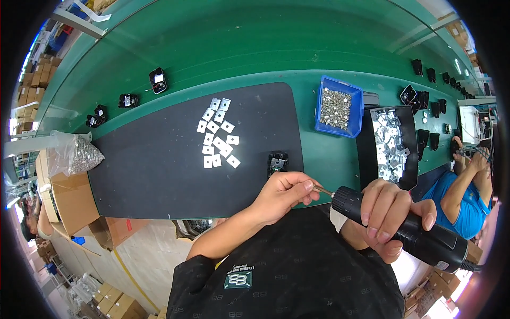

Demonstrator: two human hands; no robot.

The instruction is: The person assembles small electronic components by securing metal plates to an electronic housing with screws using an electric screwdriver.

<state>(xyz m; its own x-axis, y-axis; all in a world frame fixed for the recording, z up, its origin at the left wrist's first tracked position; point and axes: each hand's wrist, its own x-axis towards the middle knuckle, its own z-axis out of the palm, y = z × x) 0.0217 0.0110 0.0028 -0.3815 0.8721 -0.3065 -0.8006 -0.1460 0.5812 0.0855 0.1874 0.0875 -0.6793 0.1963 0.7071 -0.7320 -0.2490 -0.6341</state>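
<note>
My right hand (390, 215) is wrapped around a black electric screwdriver (433, 242), which points left with its cable trailing off at the lower right. From its nose sticks a thin metal screwdriver bit (324, 191). The thumb and fingers of my left hand (287, 194) pinch together at the bit's tip; whether a screw is between them is hidden. Just beyond that hand, a small black housing (277, 162) with a metal part inside lies on the dark mat (159, 159). Several silver square plates with holes (212, 127) are scattered over the middle of the mat.
A blue bin (362, 114) of screws and a black box (366, 154) of metal plates stand right of the mat. More black housings (158, 80) line the green bench. A plastic bag of small metal parts (85, 154) sits at left. A person in blue (459, 204) works at right.
</note>
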